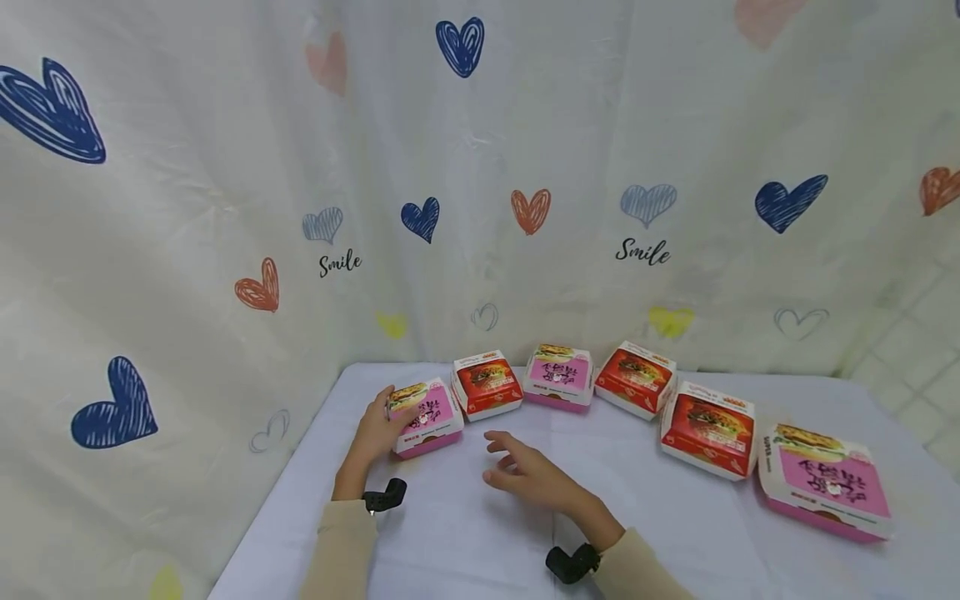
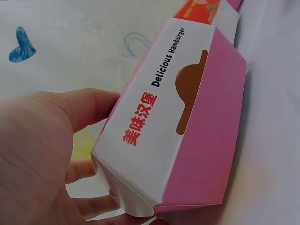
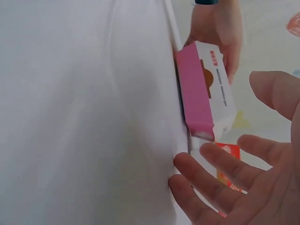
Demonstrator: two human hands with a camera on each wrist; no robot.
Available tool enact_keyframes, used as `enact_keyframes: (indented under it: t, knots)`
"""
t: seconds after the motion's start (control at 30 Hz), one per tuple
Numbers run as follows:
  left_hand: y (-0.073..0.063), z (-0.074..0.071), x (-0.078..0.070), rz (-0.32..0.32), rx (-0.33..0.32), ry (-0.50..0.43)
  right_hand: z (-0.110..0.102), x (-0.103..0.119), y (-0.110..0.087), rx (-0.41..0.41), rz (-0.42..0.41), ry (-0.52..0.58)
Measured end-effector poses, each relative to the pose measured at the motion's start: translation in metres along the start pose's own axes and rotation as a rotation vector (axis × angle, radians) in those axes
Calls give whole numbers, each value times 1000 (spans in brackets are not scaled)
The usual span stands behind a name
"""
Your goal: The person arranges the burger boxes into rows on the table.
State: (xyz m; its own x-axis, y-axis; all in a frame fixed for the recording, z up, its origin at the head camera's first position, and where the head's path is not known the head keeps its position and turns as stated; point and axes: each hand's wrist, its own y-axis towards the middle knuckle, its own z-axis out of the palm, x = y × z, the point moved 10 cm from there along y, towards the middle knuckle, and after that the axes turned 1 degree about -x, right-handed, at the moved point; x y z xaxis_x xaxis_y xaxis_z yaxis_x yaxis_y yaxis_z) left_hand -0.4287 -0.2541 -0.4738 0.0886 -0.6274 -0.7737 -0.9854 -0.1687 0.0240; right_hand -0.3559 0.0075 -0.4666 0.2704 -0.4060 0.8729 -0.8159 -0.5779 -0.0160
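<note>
At the left end of a white table (image 1: 480, 542), the left hand (image 1: 378, 427) grips the left pink box (image 1: 431, 421), its thumb lying over the lid and its other fingers at the outer end. In the left wrist view, that thumb reaches along the lid's edge while the fingers bend about the box's near corner; the white front carries the words "Delicious Hamburger" above a pink base, with a brown half-round mark at the fold. The right hand (image 1: 528, 475) is apart from the left and free, hovering above the table near the left pink box, its fingers loosely spread and slightly bent. Six boxes form a bowed row: beside the left pink box sits the left red box (image 1: 487, 385), then the middle pink box (image 1: 558, 377), the middle red box (image 1: 636, 379), the right red box (image 1: 708, 429) and, at the far right, the right pink box (image 1: 825, 482). All lie lid up, each just beside the next; whether some touch is hard to tell. Both arms wear beige sleeves (image 1: 341, 542), with a black device (image 1: 386, 495) at the left wrist and a similar one at the right. Behind the table hangs a pale curtain (image 1: 555, 125) printed with hearts and "Smile".
</note>
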Motion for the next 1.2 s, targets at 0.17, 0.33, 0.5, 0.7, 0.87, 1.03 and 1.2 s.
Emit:
enact_keyframes:
  t: [0.17,0.33,0.5,0.7,0.87,1.03,1.2]
  knots:
    - [1,-2,2,-4,23,-9,12,6,20,-5,11,-26]
    - [-4,-7,4,14,26,-12,19,10,41,-54,36,-26]
    - [-5,-9,6,-3,54,-23,23,10,57,-78,49,-3]
    - [-10,-13,6,-16,103,-6,28,12,62,-73,47,23]
    - [-14,-15,-2,37,170,62,31,13,61,-56,59,8]
    - [-21,-11,-1,39,266,40,31,11,50,-52,63,11]
    - [-30,0,-13,79,345,-39,21,8,31,-62,62,-3]
